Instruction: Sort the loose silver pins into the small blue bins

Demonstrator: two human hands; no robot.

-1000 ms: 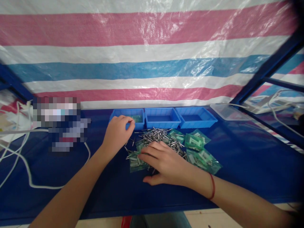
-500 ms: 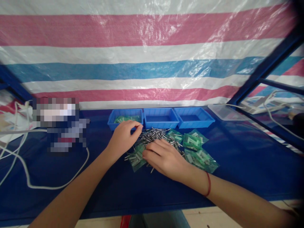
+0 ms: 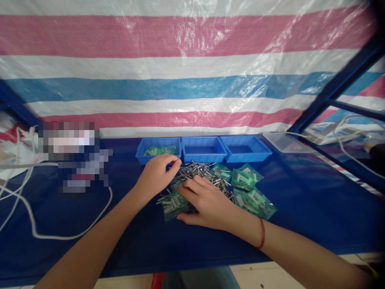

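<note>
My left hand (image 3: 158, 170) is at the near side of the left blue bin (image 3: 141, 151), thumb and forefinger pinched together at the edge of a pile of rivet-like metal pins (image 3: 192, 169). Anything held in that pinch is too small or hidden to tell. Over the pile's near side lies my right hand (image 3: 207, 200), palm down, its thumb spread from the fingers. Its fingertips touch or hover over a green-tinted clear bag of small parts (image 3: 173, 205), partly covered by the hand. Several similar green bags (image 3: 245, 179) lie right of the pile.
Green bags also lie inside the left bin. A middle bin (image 3: 204, 159) and a right bin (image 3: 249, 157) stand beside it. A clear plastic lid or tray (image 3: 284, 143) lies at the back right. White cables (image 3: 60, 238) loop across the blue table's left side.
My right hand's thumb has moved away from its fingers, toward me, and the fingers have spread over the bag. The near bag has shifted slightly. My left hand stays almost still.
</note>
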